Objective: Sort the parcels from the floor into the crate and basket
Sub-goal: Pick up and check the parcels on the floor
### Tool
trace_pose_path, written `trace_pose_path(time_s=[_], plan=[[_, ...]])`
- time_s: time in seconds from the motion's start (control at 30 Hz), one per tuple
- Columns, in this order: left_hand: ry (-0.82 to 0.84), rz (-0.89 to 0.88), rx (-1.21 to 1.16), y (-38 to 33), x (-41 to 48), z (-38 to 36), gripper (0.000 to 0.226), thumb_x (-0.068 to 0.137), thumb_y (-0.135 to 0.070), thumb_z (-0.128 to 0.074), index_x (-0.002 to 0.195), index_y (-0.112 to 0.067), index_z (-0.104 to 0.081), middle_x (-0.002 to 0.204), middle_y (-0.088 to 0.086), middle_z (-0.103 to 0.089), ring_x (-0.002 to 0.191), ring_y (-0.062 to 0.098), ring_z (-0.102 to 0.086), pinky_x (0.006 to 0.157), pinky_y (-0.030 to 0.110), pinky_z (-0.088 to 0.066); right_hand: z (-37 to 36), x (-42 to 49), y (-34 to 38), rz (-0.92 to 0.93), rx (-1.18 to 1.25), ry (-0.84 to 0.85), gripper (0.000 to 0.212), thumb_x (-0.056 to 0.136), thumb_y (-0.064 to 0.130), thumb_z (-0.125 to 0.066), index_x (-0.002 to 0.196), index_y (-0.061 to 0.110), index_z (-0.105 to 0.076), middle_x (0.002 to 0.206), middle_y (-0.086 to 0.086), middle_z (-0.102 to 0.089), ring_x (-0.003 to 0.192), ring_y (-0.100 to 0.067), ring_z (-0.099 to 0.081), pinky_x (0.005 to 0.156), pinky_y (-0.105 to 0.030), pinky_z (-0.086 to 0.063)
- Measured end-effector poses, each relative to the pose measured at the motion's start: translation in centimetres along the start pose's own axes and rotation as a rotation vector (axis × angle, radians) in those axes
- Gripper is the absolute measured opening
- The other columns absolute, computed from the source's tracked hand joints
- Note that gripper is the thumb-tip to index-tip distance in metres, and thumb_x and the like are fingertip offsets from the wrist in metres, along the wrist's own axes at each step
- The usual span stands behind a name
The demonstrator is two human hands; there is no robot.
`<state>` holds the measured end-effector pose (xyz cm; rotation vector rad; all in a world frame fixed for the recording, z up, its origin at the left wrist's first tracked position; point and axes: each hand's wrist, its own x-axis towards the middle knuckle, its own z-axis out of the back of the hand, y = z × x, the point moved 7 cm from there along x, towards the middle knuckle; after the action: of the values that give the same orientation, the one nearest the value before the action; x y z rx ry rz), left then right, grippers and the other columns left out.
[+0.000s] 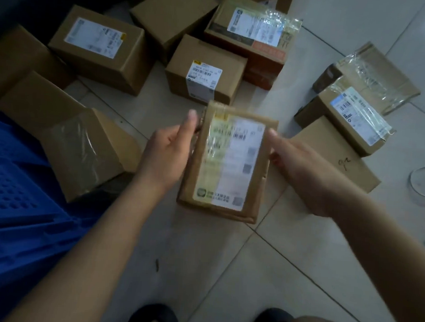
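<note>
Nearest, the blue crate (17, 198) sits at the left. The left hand (167, 155) grips the flat parcel (227, 161) in mid-air and the right hand (302, 176) pinches its other edge, fingers hidden beneath. With such edge holds, the slick tape might slip and drop it among the floor parcels (204, 70) beyond.

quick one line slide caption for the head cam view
Left hand and right hand hold a labelled parcel over a tiled floor strewn with cardboard boxes, blue crate at left.
</note>
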<state>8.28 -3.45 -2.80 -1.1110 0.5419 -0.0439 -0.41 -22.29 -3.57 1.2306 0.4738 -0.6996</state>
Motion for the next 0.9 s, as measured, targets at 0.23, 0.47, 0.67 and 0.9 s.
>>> trace_pose_path(time_s=[0.23, 0.47, 0.67, 0.9], plan=[[0.304, 0.343, -0.483, 7.5, 3.0, -6.0, 0.051, 0.098, -0.05, -0.031, 0.112, -0.012, -0.062, 0.097, 0.007, -0.073, 0.084, 0.012, -0.072, 0.07, 0.025, -0.058, -3.4, 4.3, -9.2, -0.387, 0.799, -0.162, 0.054, 0.092, 0.059, -0.041, 0.115, 0.016, -0.064, 0.106, -0.006, -0.069, 0.096, -0.024, -0.066, 0.076, -0.037, -0.049], [0.259, 0.361, -0.466, -0.3, -0.7, -3.4, 0.04, 0.097, -0.045, -0.042, 0.112, -0.016, -0.066, 0.106, 0.007, -0.072, 0.097, 0.021, -0.069, 0.088, 0.037, -0.053, -1.8, -2.6, 0.1, -0.216, 0.936, -0.015, 0.04, 0.1, 0.044, -0.038, 0.097, 0.019, -0.069, 0.091, -0.005, -0.076, 0.08, -0.022, -0.074, 0.06, -0.032, -0.057], [0.18, 0.366, -0.389, -17.1, -10.7, 3.2, 0.068, 0.076, -0.069, -0.051, 0.126, -0.025, -0.056, 0.118, 0.002, -0.068, 0.11, 0.02, -0.064, 0.102, 0.049, -0.044, 5.0, -17.4, 14.4, -0.161, 0.792, 0.016, 0.041, 0.101, 0.044, -0.036, 0.113, 0.02, -0.067, 0.105, -0.005, -0.074, 0.094, -0.022, -0.072, 0.075, -0.036, -0.056], [0.099, 0.33, -0.4, -39.3, -22.5, 12.6, 0.07, 0.074, -0.078, -0.048, 0.128, -0.036, -0.055, 0.123, -0.005, -0.066, 0.115, 0.017, -0.061, 0.105, 0.047, -0.041, 12.3, -33.9, 31.2, -0.197, 0.617, 0.033, 0.043, 0.096, 0.051, -0.041, 0.104, 0.02, -0.071, 0.1, -0.006, -0.075, 0.087, -0.024, -0.073, 0.075, -0.039, -0.055]])
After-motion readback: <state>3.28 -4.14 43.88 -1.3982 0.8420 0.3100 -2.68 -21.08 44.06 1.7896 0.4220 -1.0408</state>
